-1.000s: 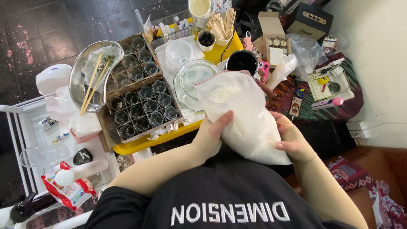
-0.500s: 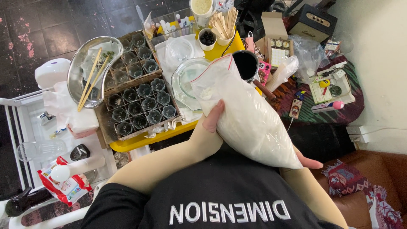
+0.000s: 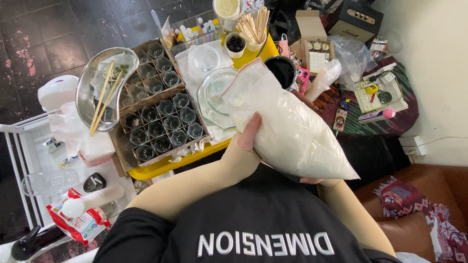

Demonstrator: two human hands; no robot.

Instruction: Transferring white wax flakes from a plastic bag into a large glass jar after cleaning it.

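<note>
- Looks to me like a home craft corner, not a proper workshop: dark tiled floor (image 3: 44, 29), brown sofa (image 3: 414, 214) with a patterned blanket (image 3: 414, 199).
- I see a yellow tray (image 3: 165, 168) packed with small glass jars (image 3: 165, 122), a cup of wooden sticks (image 3: 253, 24), little bottles (image 3: 204, 27).
- Cardboard boxes (image 3: 312, 29) and clutter everywhere.

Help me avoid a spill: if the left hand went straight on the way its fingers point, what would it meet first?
The left hand already presses the clear plastic bag of white powder; beyond that, probably the clear glass bowl, though depth is unclear.
</note>
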